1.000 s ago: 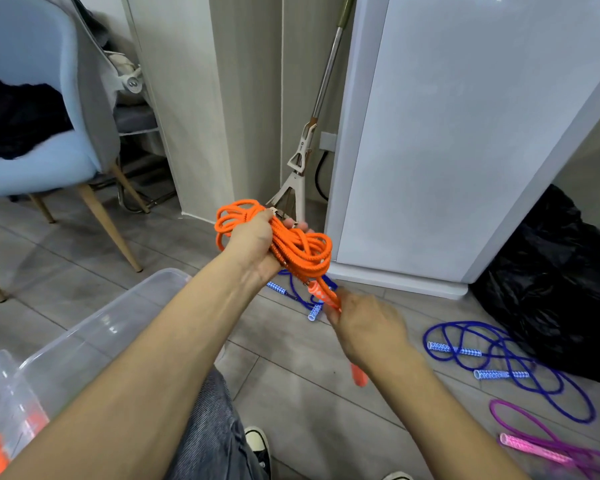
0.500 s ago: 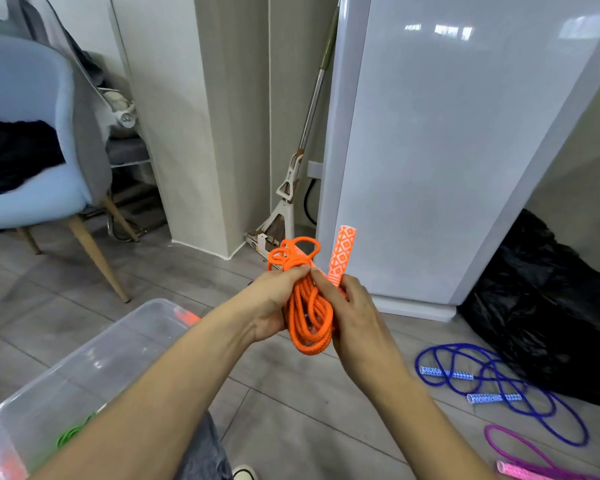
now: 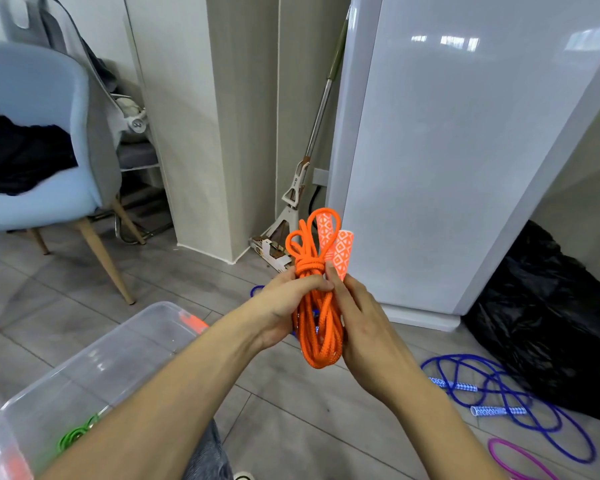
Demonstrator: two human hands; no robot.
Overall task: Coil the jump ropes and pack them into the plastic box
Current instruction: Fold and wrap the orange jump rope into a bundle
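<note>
An orange jump rope [image 3: 317, 327] hangs coiled in a bundle in front of me, its two patterned orange handles [image 3: 336, 249] standing up above the knot. My left hand [image 3: 284, 306] grips the bundle at its wrapped waist from the left. My right hand [image 3: 361, 320] holds the same bundle from the right, fingers around the handles' lower ends. The clear plastic box [image 3: 94, 362] stands on the floor at lower left, with a green rope [image 3: 75, 434] inside. A blue jump rope [image 3: 499, 400] and a pink one [image 3: 520, 459] lie loose on the floor at right.
A light blue chair [image 3: 39, 140] with dark cloth stands at the left. A mop [image 3: 302, 188] leans in the corner beside a white cabinet [image 3: 447, 150]. A black plastic bag [image 3: 548, 313] sits at the right. Another blue rope [image 3: 257, 291] peeks out behind my left hand.
Both hands lifted the orange bundle and turned it upright. The right hand brought the handles up beside the coil; a second handle now shows above the knot.
</note>
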